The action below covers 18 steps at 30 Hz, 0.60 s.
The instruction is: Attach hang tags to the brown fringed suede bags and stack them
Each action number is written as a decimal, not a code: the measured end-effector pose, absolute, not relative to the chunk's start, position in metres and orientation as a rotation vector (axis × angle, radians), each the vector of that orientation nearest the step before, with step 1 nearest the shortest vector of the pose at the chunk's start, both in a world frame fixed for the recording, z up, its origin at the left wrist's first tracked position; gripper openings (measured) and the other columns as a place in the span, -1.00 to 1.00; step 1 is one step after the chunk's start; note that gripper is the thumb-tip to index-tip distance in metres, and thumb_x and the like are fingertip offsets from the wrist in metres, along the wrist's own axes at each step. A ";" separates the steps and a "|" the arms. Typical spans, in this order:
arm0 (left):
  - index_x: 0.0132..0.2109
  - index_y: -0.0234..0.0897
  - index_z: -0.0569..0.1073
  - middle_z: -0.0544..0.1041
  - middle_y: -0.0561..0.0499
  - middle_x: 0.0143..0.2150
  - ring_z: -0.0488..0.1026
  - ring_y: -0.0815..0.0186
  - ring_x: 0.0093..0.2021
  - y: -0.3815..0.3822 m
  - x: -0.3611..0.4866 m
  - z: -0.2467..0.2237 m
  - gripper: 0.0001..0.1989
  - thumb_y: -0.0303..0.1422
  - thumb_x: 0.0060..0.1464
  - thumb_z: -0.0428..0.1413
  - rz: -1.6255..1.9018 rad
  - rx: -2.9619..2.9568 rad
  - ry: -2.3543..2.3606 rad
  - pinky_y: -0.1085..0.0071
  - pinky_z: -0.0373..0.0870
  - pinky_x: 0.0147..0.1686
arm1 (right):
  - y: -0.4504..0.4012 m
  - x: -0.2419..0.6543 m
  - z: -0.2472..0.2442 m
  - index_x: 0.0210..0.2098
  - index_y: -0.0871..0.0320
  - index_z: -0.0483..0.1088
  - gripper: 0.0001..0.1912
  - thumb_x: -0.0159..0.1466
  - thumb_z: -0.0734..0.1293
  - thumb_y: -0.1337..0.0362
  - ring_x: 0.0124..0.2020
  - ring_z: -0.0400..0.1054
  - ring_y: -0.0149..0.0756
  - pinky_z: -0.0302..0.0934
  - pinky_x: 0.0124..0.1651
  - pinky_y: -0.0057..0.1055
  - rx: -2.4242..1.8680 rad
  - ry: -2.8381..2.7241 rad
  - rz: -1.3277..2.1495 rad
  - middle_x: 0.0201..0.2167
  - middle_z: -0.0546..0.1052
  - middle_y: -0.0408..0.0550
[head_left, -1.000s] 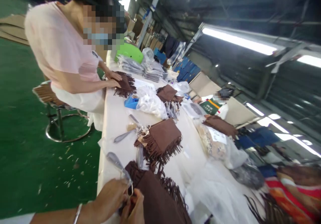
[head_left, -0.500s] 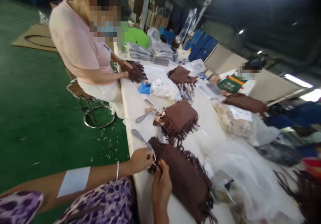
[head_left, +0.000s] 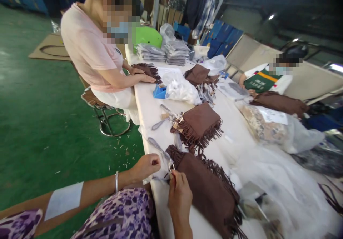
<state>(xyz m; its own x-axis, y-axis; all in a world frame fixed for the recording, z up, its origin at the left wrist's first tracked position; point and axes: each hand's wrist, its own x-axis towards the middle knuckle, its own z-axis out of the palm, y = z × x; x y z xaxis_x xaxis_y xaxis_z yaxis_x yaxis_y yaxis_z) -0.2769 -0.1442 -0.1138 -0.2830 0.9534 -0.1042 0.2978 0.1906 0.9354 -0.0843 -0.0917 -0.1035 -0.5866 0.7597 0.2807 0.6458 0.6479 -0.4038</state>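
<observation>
A brown fringed bag (head_left: pixel 205 189) lies on the table in front of me, its flat side up. Beside its near corner a grey wrist strap (head_left: pixel 158 147) ends in a pale metal clasp (head_left: pixel 170 167). My right hand (head_left: pixel 180 192) pinches the clasp between thumb and fingertips. To the left, just off the table edge, my left hand (head_left: pixel 148 166) is closed with curled fingers, apart from the bag. Whatever it holds, if anything, is hidden. Beyond lies a second fringed bag (head_left: pixel 202 119) with grey straps and tags at its left end.
Plastic sheeting (head_left: pixel 270 182) covers the table's right side. A white plastic bag (head_left: pixel 182 89) and a blue tape dispenser (head_left: pixel 160 91) sit farther back, near stacked packages (head_left: pixel 177 51). A person in pink (head_left: pixel 88 49) works at the left edge, another person (head_left: pixel 264 80) across the table.
My left hand has drawn back leftward from the clasp. My right hand now holds the clasp alone. The co-worker in pink has shifted a hand along a brown fringed piece.
</observation>
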 end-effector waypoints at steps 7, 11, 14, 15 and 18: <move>-0.42 -0.32 0.38 0.30 0.13 -0.50 0.25 0.41 -0.43 -0.138 -0.278 -0.106 -0.88 -0.36 0.01 0.05 1.191 1.175 1.599 0.51 0.17 -0.41 | -0.078 -0.097 -0.097 -0.28 0.10 0.45 -0.71 0.40 0.12 0.31 -0.36 0.35 -0.35 0.13 -0.32 -0.47 -1.096 -2.566 0.478 -0.36 0.46 -0.09; -0.20 -0.32 0.41 0.41 0.08 -0.42 0.34 0.41 -0.47 -0.133 -0.273 -0.110 -0.76 -0.23 0.13 0.02 1.323 0.911 1.520 0.49 0.27 -0.41 | -0.072 -0.093 -0.095 -0.29 0.11 0.46 -0.77 0.34 0.17 0.30 -0.33 0.37 -0.33 0.18 -0.23 -0.45 -1.163 -2.360 0.820 -0.33 0.48 -0.11; 0.04 -0.30 0.33 0.49 -0.05 -0.15 0.38 0.44 -0.52 -0.130 -0.263 -0.117 -0.54 -0.09 0.10 0.08 1.344 0.776 1.394 0.49 0.28 -0.50 | -0.069 -0.089 -0.097 -0.31 0.12 0.46 -0.78 0.32 0.18 0.28 -0.33 0.40 -0.31 0.22 -0.23 -0.43 -1.179 -2.285 0.913 -0.35 0.51 -0.10; 0.05 -0.30 0.34 0.49 -0.07 -0.12 0.37 0.45 -0.53 -0.128 -0.259 -0.119 -0.49 -0.07 0.05 0.13 1.313 0.769 1.350 0.50 0.26 -0.53 | -0.069 -0.089 -0.096 -0.32 0.12 0.46 -0.78 0.30 0.18 0.29 -0.34 0.41 -0.31 0.23 -0.24 -0.44 -1.189 -2.268 0.923 -0.37 0.52 -0.10; -0.12 -0.33 0.45 0.50 0.03 -0.36 0.33 0.43 -0.55 -0.125 -0.245 -0.119 -0.57 -0.11 -0.07 0.21 1.166 0.802 1.284 0.52 0.18 -0.56 | -0.075 -0.089 -0.091 -0.34 0.12 0.47 -0.81 0.24 0.21 0.38 -0.34 0.43 -0.34 0.25 -0.26 -0.47 -1.231 -2.231 0.894 -0.38 0.54 -0.13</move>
